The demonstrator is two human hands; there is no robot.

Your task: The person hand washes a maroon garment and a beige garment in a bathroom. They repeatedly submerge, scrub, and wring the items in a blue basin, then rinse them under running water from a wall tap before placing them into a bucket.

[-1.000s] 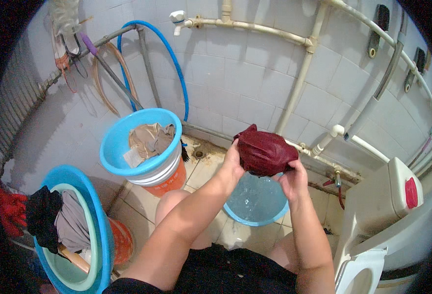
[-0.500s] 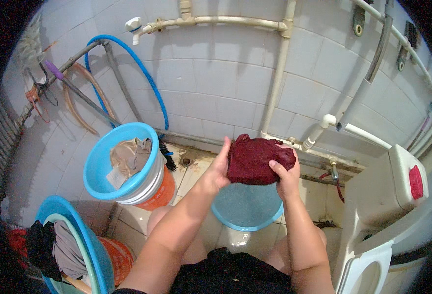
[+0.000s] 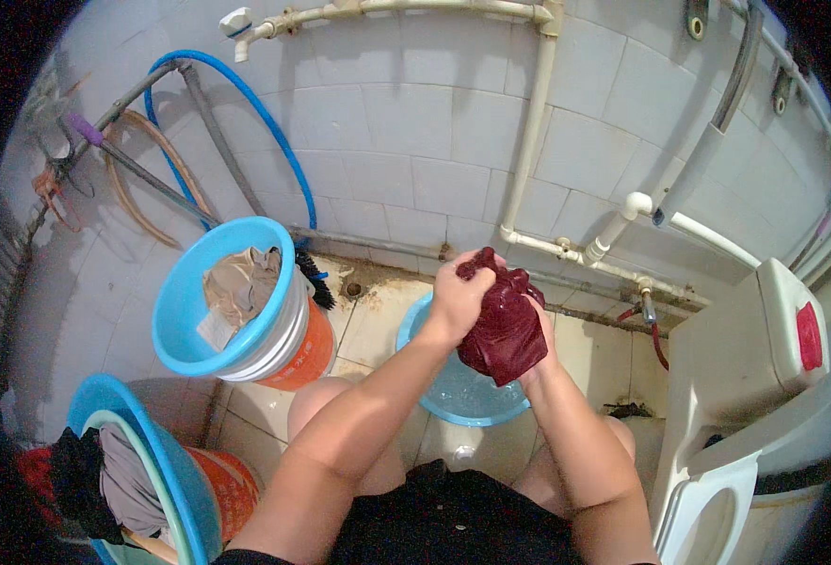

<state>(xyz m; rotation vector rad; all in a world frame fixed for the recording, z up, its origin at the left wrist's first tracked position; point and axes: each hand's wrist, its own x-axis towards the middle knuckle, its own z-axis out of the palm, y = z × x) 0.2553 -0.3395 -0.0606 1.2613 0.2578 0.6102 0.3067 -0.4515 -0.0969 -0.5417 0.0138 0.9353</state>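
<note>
A wet, dark red cloth [image 3: 502, 330] hangs bunched in the air above a blue basin of water [image 3: 472, 422]. My left hand [image 3: 458, 299] is closed on its upper left part, with the thumb and fingers pinching a fold. On the cloth's right side, my right hand [image 3: 544, 347] holds it from behind and below; most of those fingers are hidden by the fabric. The lower corner of the cloth droops loosely over the basin, which sits on the tiled floor between my knees.
To the left, a blue basin [image 3: 172, 350] with beige clothes [image 3: 241, 287] rests on an orange-and-white bucket [image 3: 304, 353]. Nearer, another blue basin [image 3: 104, 384] holds grey and black clothes. A white toilet [image 3: 717, 330] stands at right. Pipes [image 3: 528, 141] and a blue hose [image 3: 269, 122] line the wall.
The cloth has gone from a broad folded bundle to a gathered, drooping shape. My left hand has moved from its left side to pinch its top. The view has shifted slightly.
</note>
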